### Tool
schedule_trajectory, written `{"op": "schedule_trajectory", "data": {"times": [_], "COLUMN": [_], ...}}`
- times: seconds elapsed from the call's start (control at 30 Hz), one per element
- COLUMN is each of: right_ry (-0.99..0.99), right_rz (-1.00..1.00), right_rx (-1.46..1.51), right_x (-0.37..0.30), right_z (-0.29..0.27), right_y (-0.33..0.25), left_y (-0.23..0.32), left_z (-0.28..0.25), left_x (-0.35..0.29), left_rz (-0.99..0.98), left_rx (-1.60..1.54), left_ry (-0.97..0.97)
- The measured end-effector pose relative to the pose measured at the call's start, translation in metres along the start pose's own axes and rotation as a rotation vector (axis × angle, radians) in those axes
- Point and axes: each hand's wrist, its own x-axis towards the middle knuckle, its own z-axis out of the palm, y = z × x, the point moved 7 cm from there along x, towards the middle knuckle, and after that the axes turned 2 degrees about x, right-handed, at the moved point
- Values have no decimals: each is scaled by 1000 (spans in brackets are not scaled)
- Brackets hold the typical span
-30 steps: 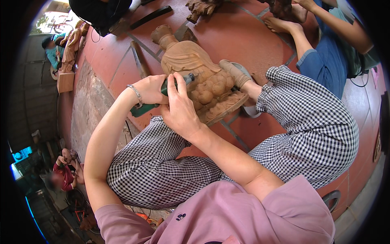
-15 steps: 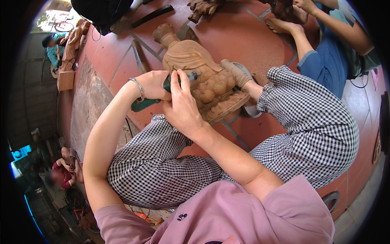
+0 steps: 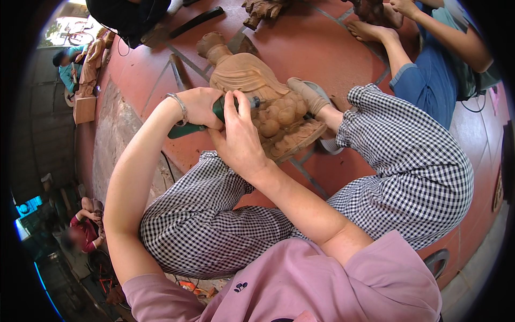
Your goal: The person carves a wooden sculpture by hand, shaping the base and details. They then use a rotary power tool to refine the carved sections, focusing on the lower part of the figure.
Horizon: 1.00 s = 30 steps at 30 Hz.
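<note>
A carved brown wooden figure (image 3: 244, 72) lies tilted on the floor in front of me, its rounded lumps and flat base toward me. My left hand (image 3: 198, 106) is wrapped round a green handheld power tool (image 3: 185, 130), probably a grinder. The fingers of my right hand (image 3: 241, 145) press on the front part of the same tool, index and middle finger stretched along it. Its dark nose (image 3: 255, 101) points right, at the rounded carving; the bit's tip is too small to make out. My foot (image 3: 330, 117) rests against the figure's right side.
A wooden-looking bar (image 3: 180, 72) and a dark curved strip (image 3: 197, 22) lie on the red tiles beyond. Another carved piece (image 3: 263, 12) stands at the top. A co-worker's bare foot (image 3: 370, 31) is at the upper right. A cable (image 3: 169, 165) runs beside my left knee.
The whole picture has shifted slightly, with the figure and hands a little further left. Both hands keep their hold on the tool, its nose still at the rounded carving.
</note>
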Motion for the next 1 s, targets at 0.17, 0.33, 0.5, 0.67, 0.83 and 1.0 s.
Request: {"op": "schedule_trajectory", "data": {"times": [0.17,0.33,0.5,0.67,0.83,1.0], "right_ry": [90,98,132,143,143,140], "right_rz": [-80,-71,-59,-35,-64,-31], "right_rx": [-11,71,92,91,40,119], "right_x": [9,6,7,16,15,15], "right_z": [-3,-7,-6,-12,-10,-3], "right_y": [0,-2,0,0,-5,0], "left_y": [9,13,10,12,5,12], "left_z": [-17,-20,-21,-29,-30,-34], "left_x": [6,9,15,29,32,27], "left_rz": [-34,3,2,-41,-16,-37], "left_rx": [57,98,98,177,109,101], "left_ry": [-24,-97,-140,-149,-196,-272]}}
